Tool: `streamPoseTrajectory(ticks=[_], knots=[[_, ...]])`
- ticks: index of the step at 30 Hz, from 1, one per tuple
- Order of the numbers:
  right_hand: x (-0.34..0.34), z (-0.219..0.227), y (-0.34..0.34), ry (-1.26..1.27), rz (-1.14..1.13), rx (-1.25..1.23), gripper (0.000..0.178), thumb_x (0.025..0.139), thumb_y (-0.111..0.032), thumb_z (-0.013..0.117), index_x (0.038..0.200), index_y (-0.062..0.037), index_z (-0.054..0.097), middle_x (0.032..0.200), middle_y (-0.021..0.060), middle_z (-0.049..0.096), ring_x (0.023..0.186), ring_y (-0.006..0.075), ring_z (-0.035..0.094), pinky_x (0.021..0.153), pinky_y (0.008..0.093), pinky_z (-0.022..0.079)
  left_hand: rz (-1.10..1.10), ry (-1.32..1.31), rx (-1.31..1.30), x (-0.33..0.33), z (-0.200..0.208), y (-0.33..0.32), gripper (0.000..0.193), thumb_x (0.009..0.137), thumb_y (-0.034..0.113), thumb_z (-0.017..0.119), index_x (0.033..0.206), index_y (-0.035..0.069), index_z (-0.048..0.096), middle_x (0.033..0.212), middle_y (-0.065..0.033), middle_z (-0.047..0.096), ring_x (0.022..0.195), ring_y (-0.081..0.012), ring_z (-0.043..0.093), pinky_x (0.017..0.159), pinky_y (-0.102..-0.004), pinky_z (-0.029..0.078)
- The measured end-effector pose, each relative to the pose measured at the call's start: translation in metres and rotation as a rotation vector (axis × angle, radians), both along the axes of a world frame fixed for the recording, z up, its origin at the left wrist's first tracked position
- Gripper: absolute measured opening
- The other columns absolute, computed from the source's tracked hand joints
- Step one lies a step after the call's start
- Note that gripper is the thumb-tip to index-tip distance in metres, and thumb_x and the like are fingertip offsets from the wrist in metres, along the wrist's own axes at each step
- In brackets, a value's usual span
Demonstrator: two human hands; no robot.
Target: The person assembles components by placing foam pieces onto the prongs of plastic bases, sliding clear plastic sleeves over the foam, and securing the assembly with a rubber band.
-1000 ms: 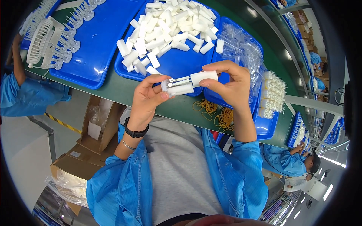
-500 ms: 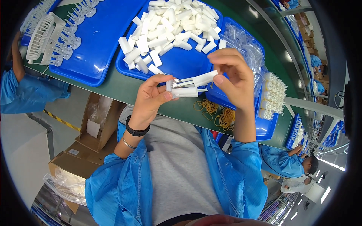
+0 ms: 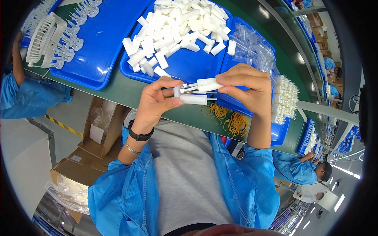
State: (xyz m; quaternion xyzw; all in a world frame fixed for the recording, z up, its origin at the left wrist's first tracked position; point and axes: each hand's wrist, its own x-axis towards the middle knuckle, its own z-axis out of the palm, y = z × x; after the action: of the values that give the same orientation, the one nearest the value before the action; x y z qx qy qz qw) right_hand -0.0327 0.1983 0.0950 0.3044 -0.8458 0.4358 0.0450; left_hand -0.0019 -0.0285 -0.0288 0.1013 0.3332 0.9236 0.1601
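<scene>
My left hand (image 3: 156,101) pinches the pale base of a small pronged plastic holder (image 3: 176,91), its thin prongs pointing right. One white foam block (image 3: 194,99) sits over a lower prong, whose tip sticks out past its end. My right hand (image 3: 250,87) grips another white foam block (image 3: 207,84) between thumb and fingers, at the ends of the upper prongs. How far the prongs enter this block I cannot tell. Beyond my hands, a blue tray (image 3: 189,67) carries a heap of similar white foam blocks (image 3: 173,29).
On the right, a blue tray holds clear plastic pieces (image 3: 252,43) and a stack of white-and-yellow pronged parts (image 3: 284,98). Yellow rubber bands (image 3: 237,124) lie by the green table's near edge. Pronged holders (image 3: 69,49) and a white rack (image 3: 40,40) stand left. Co-workers sit on both sides.
My right hand has turned, bringing its foam block left and more level against the upper prongs. My left hand has barely moved and still grips the holder.
</scene>
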Motion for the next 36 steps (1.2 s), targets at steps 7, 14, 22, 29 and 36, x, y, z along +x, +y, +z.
streamPoseTrajectory(ticks=[7,14,22,29,36], knots=[[0.003,0.004,-0.004,0.052,0.016,0.034,0.016,0.066,-0.005,0.077,0.082,-0.0037,0.073,0.081,0.0084,0.069,0.073,0.0199,0.064,0.062,0.0283,0.050,-0.011,-0.027,-0.026,0.000,-0.001,-0.002,0.037,0.077,-0.012,0.064,0.113,-0.004,0.058,0.109,-0.0115,0.055,0.100,-0.0245,0.062,0.085,-0.0338,0.056],[0.003,0.010,0.000,0.189,0.090,0.123,0.019,0.065,-0.004,0.076,0.084,-0.0048,0.073,0.082,0.0077,0.067,0.074,0.0208,0.063,0.060,0.0295,0.049,-0.041,-0.035,-0.014,0.000,-0.004,-0.002,0.037,0.078,-0.011,0.064,0.114,-0.004,0.058,0.107,-0.0102,0.055,0.098,-0.0231,0.063,0.083,-0.0333,0.057],[0.004,0.013,0.002,0.192,0.077,0.126,0.020,0.065,-0.005,0.076,0.084,-0.0055,0.073,0.082,0.0072,0.067,0.072,0.0201,0.061,0.060,0.0283,0.048,-0.039,-0.074,-0.016,0.000,-0.003,-0.004,0.036,0.078,-0.009,0.064,0.114,-0.005,0.058,0.104,-0.0094,0.055,0.096,-0.0226,0.064,0.082,-0.0329,0.057],[0.006,0.008,0.000,0.198,0.082,0.120,0.018,0.065,-0.005,0.075,0.083,-0.0057,0.073,0.083,0.0068,0.067,0.074,0.0204,0.062,0.061,0.0290,0.049,-0.040,-0.090,-0.016,0.001,-0.002,-0.004,0.036,0.078,-0.010,0.064,0.113,-0.004,0.058,0.103,-0.0086,0.055,0.096,-0.0223,0.064,0.082,-0.0322,0.057],[0.009,-0.014,-0.014,0.064,0.117,0.074,0.018,0.065,-0.006,0.076,0.082,-0.0058,0.074,0.084,0.0070,0.069,0.074,0.0198,0.063,0.063,0.0290,0.048,-0.111,-0.046,0.001,0.004,-0.002,0.005,0.038,0.076,-0.013,0.065,0.112,-0.003,0.060,0.104,-0.0090,0.056,0.098,-0.0226,0.063,0.082,-0.0307,0.057]])
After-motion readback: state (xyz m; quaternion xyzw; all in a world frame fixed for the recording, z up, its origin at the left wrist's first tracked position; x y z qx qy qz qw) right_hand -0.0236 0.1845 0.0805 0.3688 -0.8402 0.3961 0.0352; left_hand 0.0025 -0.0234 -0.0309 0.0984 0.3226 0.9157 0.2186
